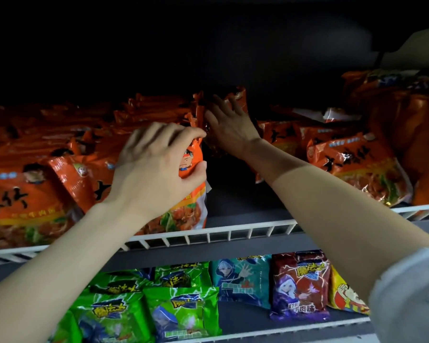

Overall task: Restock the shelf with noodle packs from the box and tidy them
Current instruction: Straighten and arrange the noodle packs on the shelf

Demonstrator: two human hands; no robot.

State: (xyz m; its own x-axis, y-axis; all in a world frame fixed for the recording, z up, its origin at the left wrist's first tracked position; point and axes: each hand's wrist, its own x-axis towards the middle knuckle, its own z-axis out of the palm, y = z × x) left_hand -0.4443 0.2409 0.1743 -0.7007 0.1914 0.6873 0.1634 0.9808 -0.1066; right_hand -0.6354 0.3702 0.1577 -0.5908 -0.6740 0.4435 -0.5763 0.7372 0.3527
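Observation:
Orange noodle packs fill the upper shelf (233, 230), standing in rows behind its white wire rail. My left hand (156, 167) grips the top of the front pack (188, 194) in the middle row, fingers curled over its upper edge and thumb on its right side. Deeper in, my right hand (229, 125) reaches with fingers stretched out flat against an orange pack (238, 96) standing at the back. Between the middle row and the right-hand packs (352, 167) runs a dark gap of bare shelf. The box is out of view.
The lower shelf (295, 325) holds green snack packs (183, 315), a teal pack (243, 280), a red-purple pack (300, 285) and a yellow one (342, 295). More orange packs are piled high at the far right (406, 107). The space above the upper shelf is dark.

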